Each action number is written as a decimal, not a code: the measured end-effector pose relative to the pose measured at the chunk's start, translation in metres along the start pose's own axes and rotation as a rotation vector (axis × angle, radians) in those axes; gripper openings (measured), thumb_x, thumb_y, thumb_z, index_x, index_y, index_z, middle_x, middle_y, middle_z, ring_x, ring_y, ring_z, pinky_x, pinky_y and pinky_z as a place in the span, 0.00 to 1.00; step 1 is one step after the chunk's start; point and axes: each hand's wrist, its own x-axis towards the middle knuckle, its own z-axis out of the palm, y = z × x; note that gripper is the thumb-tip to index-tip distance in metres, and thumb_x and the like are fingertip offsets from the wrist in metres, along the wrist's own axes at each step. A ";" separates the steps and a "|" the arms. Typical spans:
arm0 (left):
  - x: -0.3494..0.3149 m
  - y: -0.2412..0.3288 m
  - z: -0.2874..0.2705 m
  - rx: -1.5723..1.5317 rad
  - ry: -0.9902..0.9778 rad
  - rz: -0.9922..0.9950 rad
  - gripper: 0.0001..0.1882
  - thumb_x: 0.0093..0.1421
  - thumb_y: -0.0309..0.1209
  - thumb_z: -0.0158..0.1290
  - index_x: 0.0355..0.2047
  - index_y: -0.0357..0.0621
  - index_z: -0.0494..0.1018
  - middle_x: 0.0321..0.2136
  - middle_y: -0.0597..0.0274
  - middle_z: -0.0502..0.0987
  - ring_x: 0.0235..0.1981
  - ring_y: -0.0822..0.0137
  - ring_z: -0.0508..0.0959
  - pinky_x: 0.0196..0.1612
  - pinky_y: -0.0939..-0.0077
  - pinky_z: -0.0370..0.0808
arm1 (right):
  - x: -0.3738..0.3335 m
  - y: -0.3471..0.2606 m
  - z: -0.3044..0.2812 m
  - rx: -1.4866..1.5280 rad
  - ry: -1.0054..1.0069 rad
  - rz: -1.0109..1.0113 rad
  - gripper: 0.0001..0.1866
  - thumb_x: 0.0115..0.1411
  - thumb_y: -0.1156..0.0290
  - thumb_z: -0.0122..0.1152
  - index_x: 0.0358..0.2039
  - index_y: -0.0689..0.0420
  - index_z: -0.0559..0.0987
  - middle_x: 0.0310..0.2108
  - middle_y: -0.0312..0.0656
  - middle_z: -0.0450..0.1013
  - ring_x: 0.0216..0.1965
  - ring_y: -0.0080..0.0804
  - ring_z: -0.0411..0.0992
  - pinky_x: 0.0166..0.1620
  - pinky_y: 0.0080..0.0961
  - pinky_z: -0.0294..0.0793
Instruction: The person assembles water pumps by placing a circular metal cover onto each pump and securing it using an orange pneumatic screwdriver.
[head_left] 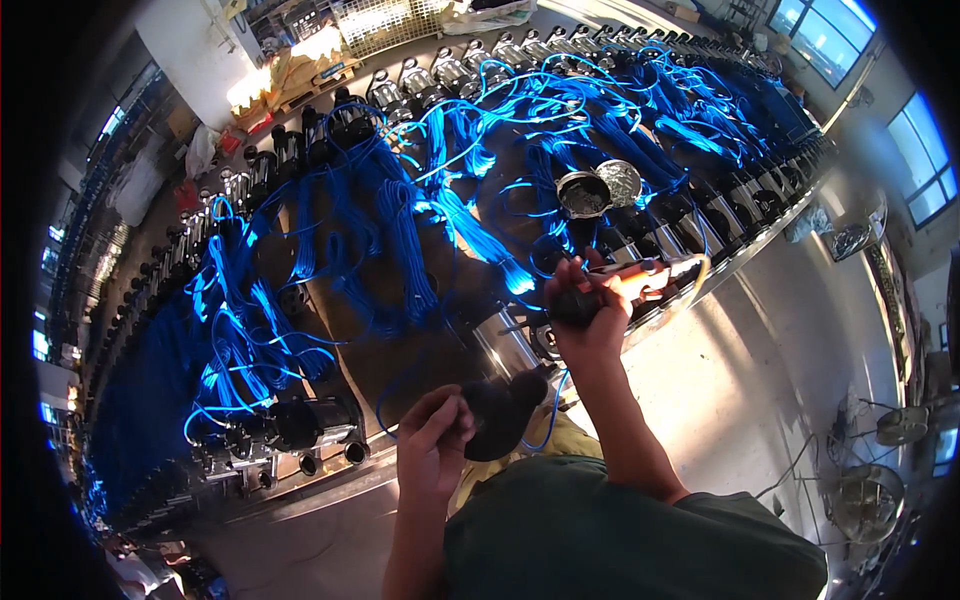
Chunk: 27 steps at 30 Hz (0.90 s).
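My left hand (432, 432) is closed at the near edge of the workbench, thumb and fingers pinching a dark, rounded black part (505, 415). Just right of and beyond it, my right hand (597, 318) wraps round a black and reddish hand tool (640, 280); its exact kind is hard to make out. A silver metal cylinder with a black end, a pump body (505, 343), lies on the bench between my hands. Thin blue cable (548, 425) loops down beside the black part.
Bundles of blue cable (400, 225) cover much of the bench. Rows of metal pump bodies (450, 75) line its far edge, with more (310, 425) at near left. An open round tin (583, 194) and its lid stand beyond my right hand. Pale floor (780, 350) lies at right.
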 end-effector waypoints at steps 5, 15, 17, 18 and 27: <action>0.019 -0.004 -0.004 -0.048 -0.174 -0.108 0.09 0.63 0.27 0.52 0.42 0.36 0.73 0.28 0.60 0.75 0.25 0.72 0.72 0.24 0.82 0.64 | -0.070 0.014 0.034 -0.169 -0.336 -0.059 0.08 0.60 0.68 0.47 0.37 0.58 0.69 0.23 0.36 0.63 0.25 0.27 0.62 0.34 0.25 0.65; 0.008 0.009 -0.016 -0.041 -0.163 -0.046 0.10 0.64 0.28 0.50 0.42 0.36 0.74 0.29 0.58 0.78 0.25 0.71 0.76 0.23 0.82 0.70 | -0.081 0.048 0.040 -0.317 -0.403 -0.199 0.18 0.54 0.68 0.46 0.45 0.61 0.69 0.21 0.34 0.62 0.18 0.22 0.58 0.24 0.21 0.61; 0.006 0.009 -0.018 -0.039 -0.144 -0.018 0.10 0.64 0.28 0.51 0.42 0.36 0.74 0.29 0.58 0.78 0.25 0.72 0.76 0.24 0.83 0.70 | -0.085 0.050 0.042 -0.330 -0.436 -0.209 0.17 0.54 0.69 0.46 0.44 0.61 0.69 0.21 0.34 0.62 0.19 0.22 0.58 0.24 0.21 0.62; 0.005 0.008 -0.019 -0.038 -0.134 -0.004 0.10 0.64 0.28 0.51 0.42 0.36 0.74 0.28 0.59 0.78 0.25 0.72 0.76 0.24 0.83 0.70 | -0.086 0.051 0.042 -0.337 -0.452 -0.214 0.17 0.54 0.69 0.46 0.44 0.62 0.69 0.21 0.34 0.62 0.19 0.22 0.58 0.24 0.22 0.62; 0.011 0.023 -0.033 0.106 -0.192 -0.043 0.08 0.64 0.30 0.52 0.33 0.37 0.74 0.17 0.64 0.71 0.13 0.76 0.64 0.16 0.84 0.59 | -0.085 0.057 0.038 -0.281 -0.819 -0.213 0.19 0.55 0.69 0.48 0.47 0.62 0.67 0.20 0.35 0.62 0.18 0.23 0.59 0.23 0.23 0.63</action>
